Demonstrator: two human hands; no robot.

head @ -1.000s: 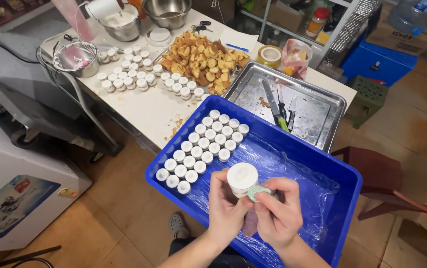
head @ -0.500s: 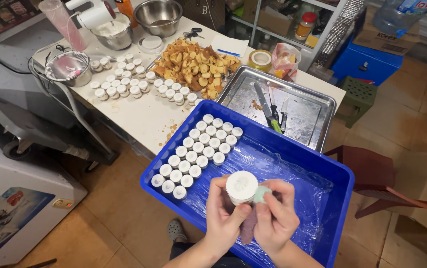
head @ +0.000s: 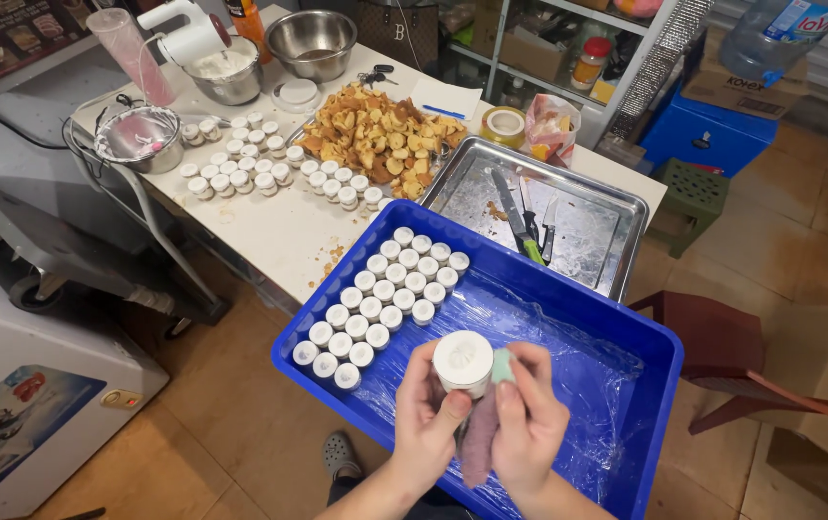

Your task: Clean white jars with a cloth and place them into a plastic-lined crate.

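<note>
My left hand (head: 425, 416) grips a small jar with a white lid (head: 463, 361) from the left, held above the near part of a blue crate (head: 645, 424) lined with clear plastic film. My right hand (head: 530, 421) presses a cloth (head: 483, 433), greenish at the top and mauve below, against the jar's right side. In the crate's far left part, several white-lidded jars (head: 380, 297) stand in neat rows.
On the white table (head: 269, 231) are more lidded jars (head: 240, 164), a heap of golden pastry pieces (head: 375, 135), a steel tray (head: 616, 207) holding knives (head: 526, 223), metal bowls (head: 313, 40), a hand mixer (head: 187, 34) and a tape roll (head: 502, 125). A brown chair (head: 722, 337) stands at right.
The view has shifted slightly, so table and crate sit a little lower in frame. My hands keep the jar and cloth together, with the right hand rubbing at the jar's side.
</note>
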